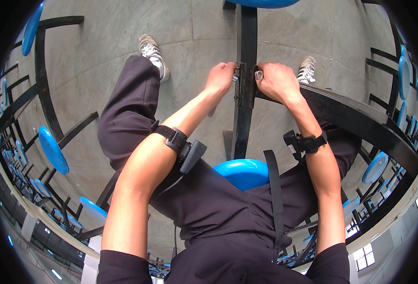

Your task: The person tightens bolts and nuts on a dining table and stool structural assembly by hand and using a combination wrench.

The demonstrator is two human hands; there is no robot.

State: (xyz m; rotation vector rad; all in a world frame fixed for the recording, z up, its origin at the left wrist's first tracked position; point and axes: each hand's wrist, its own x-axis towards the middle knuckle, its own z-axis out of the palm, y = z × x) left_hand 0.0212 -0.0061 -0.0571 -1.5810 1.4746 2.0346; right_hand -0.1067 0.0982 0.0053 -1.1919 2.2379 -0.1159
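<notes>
My left hand [221, 76] is closed against the left side of a black metal beam [247, 38]. By its fingertips a short silver metal piece [236, 78] shows at the beam; its kind is not clear. Under my left wrist pokes out a grey bar end [212, 112], perhaps part of the same tool. On the beam's right side my right hand [279, 80] is curled, with a small round silver metal piece [259, 74] at its fingers. The rest of what it grips is hidden. Small bolts or fittings line the beam's joint between my hands.
A round blue seat [243, 173] is between my thighs, and another blue seat [265, 2] is at the far end. A thick black crossbar [355, 105] runs off to the right. Black frames with blue seats [52, 150] stand on both sides over grey floor [194, 28].
</notes>
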